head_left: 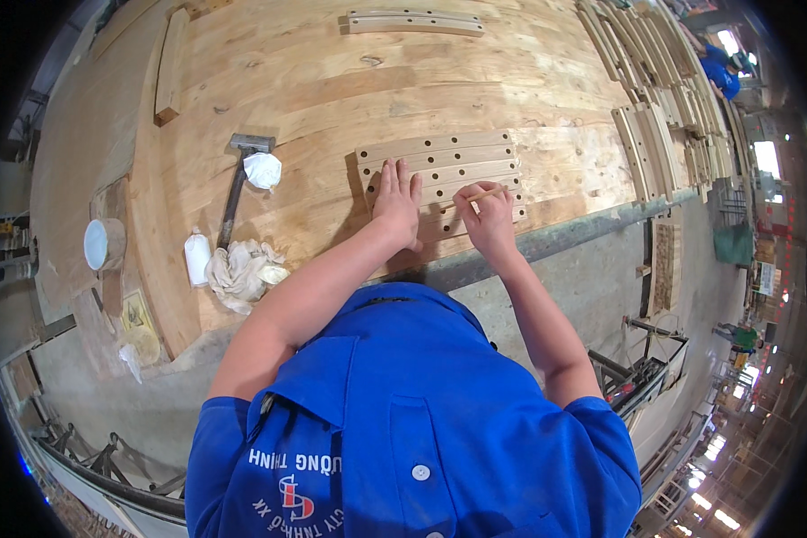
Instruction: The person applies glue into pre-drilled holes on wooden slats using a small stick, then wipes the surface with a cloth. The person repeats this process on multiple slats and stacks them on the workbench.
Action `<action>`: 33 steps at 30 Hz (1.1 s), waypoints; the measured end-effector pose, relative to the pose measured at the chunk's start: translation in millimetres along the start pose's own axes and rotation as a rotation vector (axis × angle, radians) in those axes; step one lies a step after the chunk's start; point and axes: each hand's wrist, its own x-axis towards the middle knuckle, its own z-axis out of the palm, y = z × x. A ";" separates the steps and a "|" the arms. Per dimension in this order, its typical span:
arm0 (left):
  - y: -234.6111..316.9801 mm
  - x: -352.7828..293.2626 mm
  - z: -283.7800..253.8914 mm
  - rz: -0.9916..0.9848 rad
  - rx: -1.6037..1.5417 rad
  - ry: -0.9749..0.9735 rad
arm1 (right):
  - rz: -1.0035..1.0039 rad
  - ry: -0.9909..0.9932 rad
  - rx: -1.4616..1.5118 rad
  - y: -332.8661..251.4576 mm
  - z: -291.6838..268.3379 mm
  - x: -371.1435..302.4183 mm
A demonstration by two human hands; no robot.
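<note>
Several pale wooden slats (435, 160) with dark round holes lie side by side near the front edge of the workbench (314, 108). My left hand (396, 208) rests flat on their left part, fingers stretched out. Over the right part of the slats, my right hand (490, 222) is closed on a thin light-brown stick (487, 194), pinched between thumb and fingers. The stick is tilted close above the holes; whether its tip touches the wood I cannot tell.
To the left lie a hammer (234, 193), a white wrapped bundle (262, 170), a white bottle (197, 258), a crumpled rag (242, 274) and a white tub (105, 244). Stacked slats (646, 148) fill the right end. Drilled slats (414, 22) lie at the far side.
</note>
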 end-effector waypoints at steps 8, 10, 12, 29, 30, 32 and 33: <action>-0.1 -0.5 -1.5 -0.005 -0.032 -0.004 | 0.008 -0.033 0.029 0.1 1.3 -1.5; -0.2 -1.1 -1.4 -0.001 -0.038 -0.016 | -0.012 -0.014 0.002 -0.4 1.6 -0.1; 0.8 -1.8 -1.5 -0.015 -0.023 -0.011 | -0.037 -0.024 -0.047 -0.9 -1.7 -0.6; 2.3 0.9 -0.6 -0.023 -0.002 -0.016 | -0.034 -0.089 -0.108 -4.1 -11.9 -28.8; 2.6 1.0 -0.8 -0.024 -0.007 -0.019 | -0.027 -0.097 -0.073 -4.5 -11.4 -28.4; 3.2 2.1 -1.2 -0.023 -0.012 -0.011 | 0.017 -0.117 -0.008 -4.8 -10.5 -27.1; 3.0 1.9 -0.6 -0.022 -0.012 -0.004 | -0.011 -0.079 -0.023 -4.8 -10.1 -26.7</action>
